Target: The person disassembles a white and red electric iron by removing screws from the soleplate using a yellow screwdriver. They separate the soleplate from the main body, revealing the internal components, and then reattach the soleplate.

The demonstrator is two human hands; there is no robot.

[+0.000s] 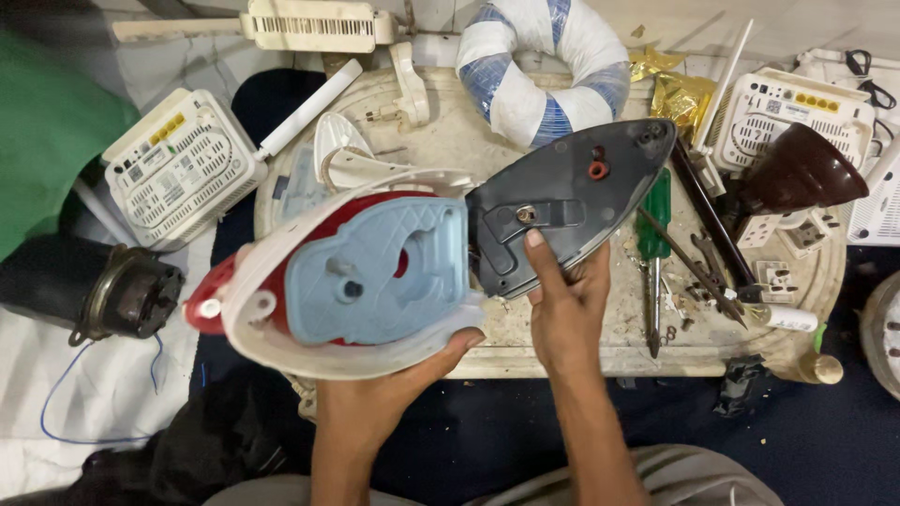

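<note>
My left hand (375, 398) grips from below the upturned body of a clothes iron (347, 272), white and red with a pale blue inner part facing up. My right hand (562, 300) holds the dark grey soleplate (581, 197) of the iron, thumb pressed near a metal fitting at its middle. The soleplate is tilted, its tip pointing up and right, and its broad end meets the iron body. Both pieces are held above a worn white tray-like work board (581, 351).
On the board lie a green-handled screwdriver (654, 225), pliers (708, 272), small parts and a white-and-blue wrapped ring (544, 66). White router boxes (178, 164) sit left, right (797, 108) and top. A dark motor (122, 290) lies left, a brown lamp shade (802, 173) right.
</note>
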